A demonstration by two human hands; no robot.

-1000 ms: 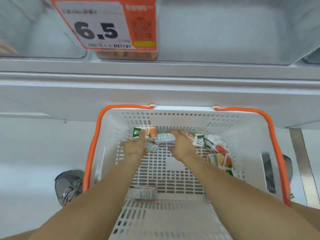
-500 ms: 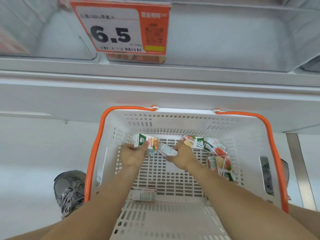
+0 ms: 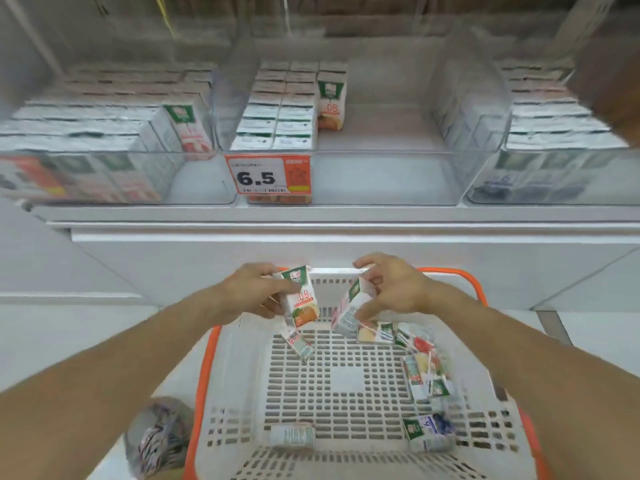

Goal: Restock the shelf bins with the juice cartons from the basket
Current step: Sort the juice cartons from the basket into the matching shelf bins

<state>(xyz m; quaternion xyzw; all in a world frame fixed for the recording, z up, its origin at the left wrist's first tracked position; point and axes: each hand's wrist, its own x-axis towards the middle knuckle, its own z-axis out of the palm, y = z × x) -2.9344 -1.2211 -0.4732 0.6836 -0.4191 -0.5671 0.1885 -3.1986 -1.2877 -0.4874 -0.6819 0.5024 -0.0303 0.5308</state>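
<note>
My left hand (image 3: pixel 258 292) grips an upright orange-labelled juice carton (image 3: pixel 303 297) above the far edge of the white basket (image 3: pixel 346 382). My right hand (image 3: pixel 394 289) holds a second carton (image 3: pixel 351 308), tilted, just to its right. Several more cartons lie in the basket: one small one (image 3: pixel 299 344) under the left-hand carton, a pile (image 3: pixel 424 362) along the right side, one (image 3: pixel 292 434) at the near wall and a blue one (image 3: pixel 429 432) at the near right. The clear middle shelf bin (image 3: pixel 381 174) holds rows of cartons (image 3: pixel 278 112) on its left side only.
An orange 6.5 price tag (image 3: pixel 268 178) hangs on the middle bin's front. Full bins stand to the left (image 3: pixel 104 140) and right (image 3: pixel 554 143). The basket has orange handles (image 3: pixel 467 282). A grey shoe (image 3: pixel 159 441) shows beside the basket's left side.
Both hands have come up out of the basket, each with a carton, toward the shelf. The view has tilted up, so the bins show now.
</note>
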